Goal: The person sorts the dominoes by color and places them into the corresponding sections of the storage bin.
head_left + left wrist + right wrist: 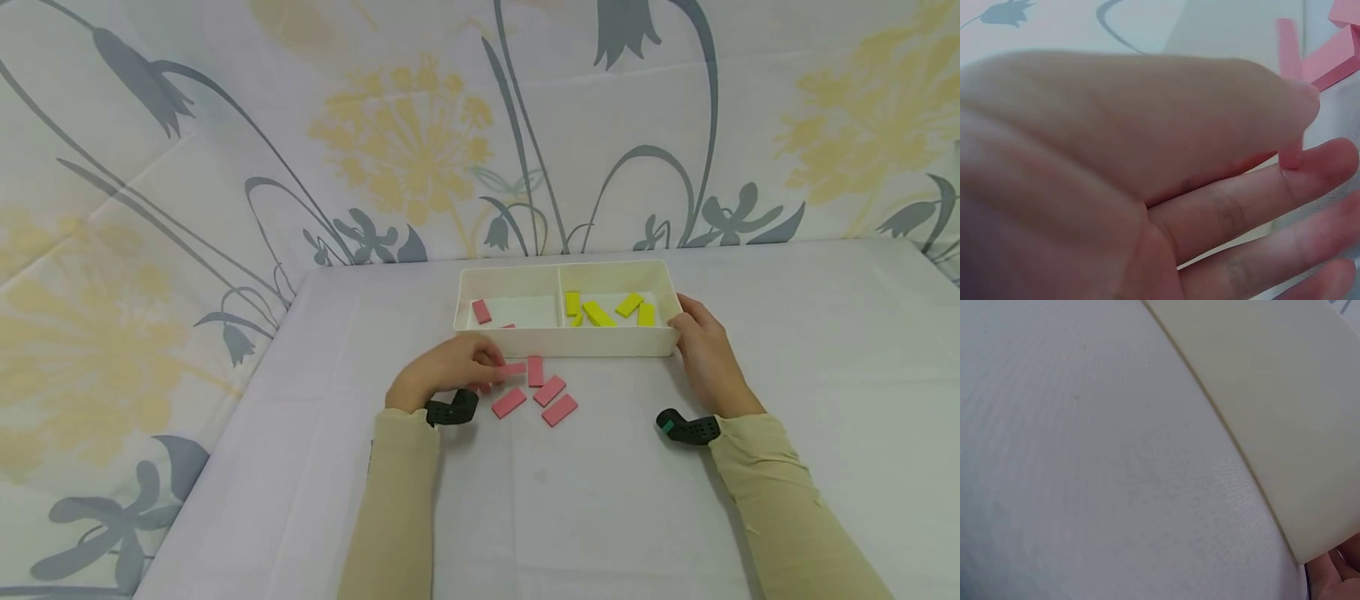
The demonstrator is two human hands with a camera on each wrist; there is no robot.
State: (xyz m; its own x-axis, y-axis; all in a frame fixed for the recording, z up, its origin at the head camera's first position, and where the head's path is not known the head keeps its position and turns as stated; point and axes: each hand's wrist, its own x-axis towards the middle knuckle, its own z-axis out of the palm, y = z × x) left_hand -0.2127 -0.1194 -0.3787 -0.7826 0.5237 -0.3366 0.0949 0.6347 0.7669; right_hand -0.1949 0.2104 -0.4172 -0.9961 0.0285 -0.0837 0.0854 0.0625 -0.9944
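Observation:
My left hand [453,362] pinches a small flat pink block [1289,53] between thumb and fingers, in front of a white two-compartment tray [555,342]. Several more pink blocks [559,410] lie loose on the table just right of that hand, and one is partly hidden under its fingers. Inside the tray, pink blocks [482,312] lie in the left compartment and several yellow blocks [598,314] in the right one. My right hand [705,354] grips the tray's right end at the front corner; the right wrist view shows its fingers [1329,581] at that corner.
A white cloth covers the table [555,517]. Behind it and along the left hangs a flower-patterned curtain [405,142]. The tray stands near the table's back edge, its divider [560,297] running front to back.

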